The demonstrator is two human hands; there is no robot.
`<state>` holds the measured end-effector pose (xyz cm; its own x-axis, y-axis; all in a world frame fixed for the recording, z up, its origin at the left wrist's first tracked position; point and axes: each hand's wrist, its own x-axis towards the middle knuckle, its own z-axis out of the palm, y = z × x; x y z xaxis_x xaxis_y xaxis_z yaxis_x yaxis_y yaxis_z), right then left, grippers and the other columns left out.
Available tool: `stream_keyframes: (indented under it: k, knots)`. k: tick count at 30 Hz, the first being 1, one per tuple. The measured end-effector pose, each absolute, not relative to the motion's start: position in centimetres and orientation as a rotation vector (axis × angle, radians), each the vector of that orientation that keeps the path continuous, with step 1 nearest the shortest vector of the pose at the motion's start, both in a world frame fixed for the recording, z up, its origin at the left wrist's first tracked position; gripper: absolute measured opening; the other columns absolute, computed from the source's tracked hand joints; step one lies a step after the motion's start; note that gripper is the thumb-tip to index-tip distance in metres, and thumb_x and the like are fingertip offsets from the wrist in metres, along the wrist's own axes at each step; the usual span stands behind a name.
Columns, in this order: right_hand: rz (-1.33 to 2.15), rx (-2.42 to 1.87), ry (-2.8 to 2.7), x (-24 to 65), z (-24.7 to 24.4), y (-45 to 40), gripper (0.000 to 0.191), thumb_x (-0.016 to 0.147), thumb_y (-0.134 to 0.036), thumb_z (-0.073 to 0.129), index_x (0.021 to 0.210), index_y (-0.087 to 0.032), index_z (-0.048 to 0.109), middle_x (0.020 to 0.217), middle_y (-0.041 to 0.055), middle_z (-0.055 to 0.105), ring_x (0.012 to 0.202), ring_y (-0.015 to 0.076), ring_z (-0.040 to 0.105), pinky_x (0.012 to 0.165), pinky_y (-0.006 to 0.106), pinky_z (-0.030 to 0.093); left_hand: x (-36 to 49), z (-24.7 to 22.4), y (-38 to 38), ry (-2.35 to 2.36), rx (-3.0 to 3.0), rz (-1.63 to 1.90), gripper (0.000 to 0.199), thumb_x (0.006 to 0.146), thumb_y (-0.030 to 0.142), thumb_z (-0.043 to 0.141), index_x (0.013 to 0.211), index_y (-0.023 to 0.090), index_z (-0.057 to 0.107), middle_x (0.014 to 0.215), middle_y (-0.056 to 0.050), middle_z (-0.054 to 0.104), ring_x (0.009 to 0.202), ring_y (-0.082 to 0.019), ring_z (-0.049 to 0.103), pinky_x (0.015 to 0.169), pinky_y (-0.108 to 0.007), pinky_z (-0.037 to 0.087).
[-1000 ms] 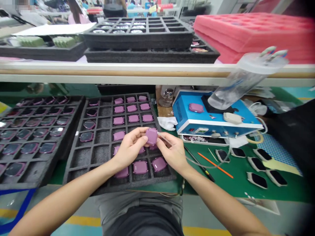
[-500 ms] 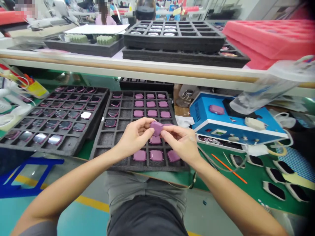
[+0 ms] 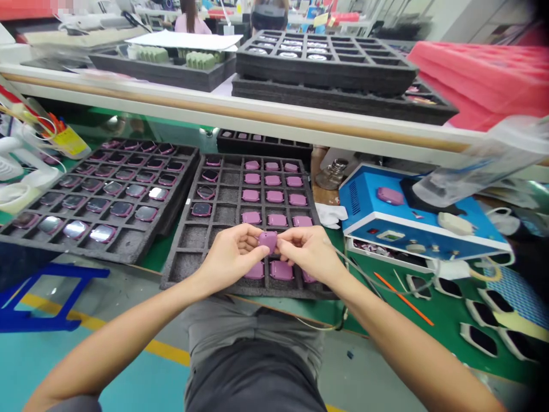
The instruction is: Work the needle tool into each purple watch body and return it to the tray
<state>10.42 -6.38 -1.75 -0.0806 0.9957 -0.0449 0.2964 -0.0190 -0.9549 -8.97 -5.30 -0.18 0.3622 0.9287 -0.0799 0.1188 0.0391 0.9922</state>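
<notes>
Purple case tilts in the left hand, long axis unclear.

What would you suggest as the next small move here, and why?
I'd probably steady the purple case with the left hand over the dark foam tray, since that hand pinches one side and the right hand is at the other.
</notes>
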Motion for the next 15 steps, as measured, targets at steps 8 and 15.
stream_keyframes:
  k: [8,15]
  knots:
    - [1.095,-1.573,-1.396,12.7,-1.3,-3.9,0.018,0.070,-0.031,0.069,0.071,-0.014,0.076,0.059,0.0036,0.071,0.046,0.0103,0.060,0.044,0.019,0.051,-10.1,0.4,-3.6,1.094,1.220,0.948,0.029,0.068,0.023,0.082,0.089,0.015,0.064,0.076,-0.002,0.071,0.068,-0.015,0.069,0.070,-0.029,0.058]
    - [1.075,-1.770,-1.521,16.0,-2.7,-1.2,0.009,0.072,-0.019,0.070,0.067,-0.014,0.075,0.059,0.0072,0.074,0.043,0.0116,0.062,0.038,0.018,0.047,-11.6,0.4,-0.5,1.009,1.074,0.956,0.026,0.073,0.036,0.074,0.080,0.020,0.054,0.070,0.004,0.059,0.066,-0.014,0.062,0.064,-0.025,0.050]
